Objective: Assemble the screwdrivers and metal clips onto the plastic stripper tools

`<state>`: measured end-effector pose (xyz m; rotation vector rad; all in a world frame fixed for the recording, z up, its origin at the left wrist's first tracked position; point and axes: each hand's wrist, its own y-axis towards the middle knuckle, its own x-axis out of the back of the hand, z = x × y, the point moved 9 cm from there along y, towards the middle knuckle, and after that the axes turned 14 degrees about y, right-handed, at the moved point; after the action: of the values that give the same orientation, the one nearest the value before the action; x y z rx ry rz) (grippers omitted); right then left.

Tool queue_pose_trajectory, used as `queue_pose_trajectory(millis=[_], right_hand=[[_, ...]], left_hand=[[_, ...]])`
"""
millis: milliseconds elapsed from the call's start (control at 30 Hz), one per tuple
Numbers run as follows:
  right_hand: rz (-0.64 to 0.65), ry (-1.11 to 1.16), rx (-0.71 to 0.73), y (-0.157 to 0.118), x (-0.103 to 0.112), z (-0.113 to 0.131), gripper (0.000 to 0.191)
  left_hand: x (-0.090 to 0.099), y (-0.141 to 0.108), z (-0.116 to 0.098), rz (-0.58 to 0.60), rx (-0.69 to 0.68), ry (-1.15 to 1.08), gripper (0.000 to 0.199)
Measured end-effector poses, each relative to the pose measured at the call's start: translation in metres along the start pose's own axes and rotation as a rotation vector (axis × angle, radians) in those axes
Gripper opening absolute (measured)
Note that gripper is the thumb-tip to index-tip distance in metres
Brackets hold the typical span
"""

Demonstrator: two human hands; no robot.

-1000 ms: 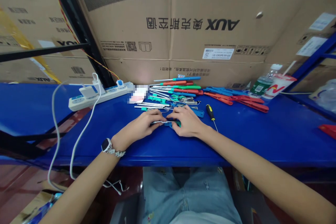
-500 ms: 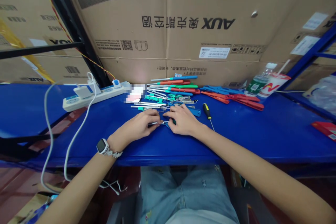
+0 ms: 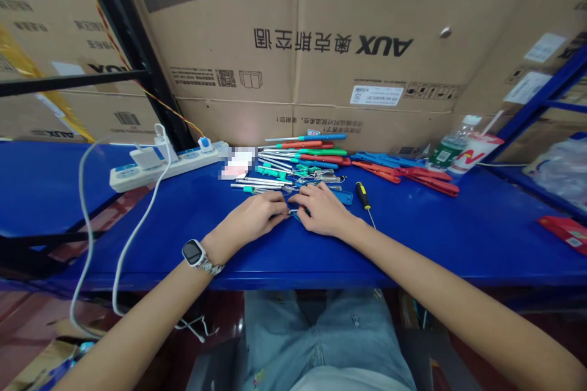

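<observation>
My left hand is closed, its thumb and fingertips pinched at the metal end of a small piece with metal and blue parts. Facing it, my right hand curls its fingers over the other end of the same piece, just above the blue table. Most of that piece is hidden by my fingers, so its kind does not show. Right behind my hands lie several thin metal rods with green parts and a flat blue plastic part. To the right of my right hand rests a black and yellow screwdriver.
Red, green and blue handled tools lie at the back, beside orange, red and blue plastic parts. A bottle and a paper cup stand at the right. A white power strip with cables is at the left.
My left hand has shifted slightly right, closer to my right hand. The metal rod seen in its fingers earlier is now mostly covered. My right hand stays nearly in place.
</observation>
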<state>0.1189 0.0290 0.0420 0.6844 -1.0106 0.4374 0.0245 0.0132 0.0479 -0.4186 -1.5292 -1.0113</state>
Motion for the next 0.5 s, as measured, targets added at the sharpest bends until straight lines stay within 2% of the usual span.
queue_pose_trajectory(millis=[67, 167, 300, 400, 500], right_hand=[[-0.026, 0.052, 0.027, 0.002, 0.006, -0.001, 0.031], [-0.104, 0.136, 0.059, -0.001, 0.027, -0.003, 0.034], [-0.129, 0.111, 0.036, -0.022, 0.05, -0.008, 0.031], [-0.015, 0.042, 0.037, -0.042, 0.043, -0.011, 0.029], [0.032, -0.014, 0.037, -0.054, 0.034, -0.017, 0.035]], left_hand=[[-0.003, 0.004, 0.001, 0.006, 0.007, 0.02, 0.024], [-0.004, 0.008, 0.002, -0.009, -0.011, 0.039, 0.026], [-0.002, 0.011, 0.002, -0.038, -0.052, 0.053, 0.031], [-0.002, 0.011, 0.002, -0.046, -0.076, 0.051, 0.032], [-0.002, 0.011, 0.004, -0.038, -0.079, 0.05, 0.029]])
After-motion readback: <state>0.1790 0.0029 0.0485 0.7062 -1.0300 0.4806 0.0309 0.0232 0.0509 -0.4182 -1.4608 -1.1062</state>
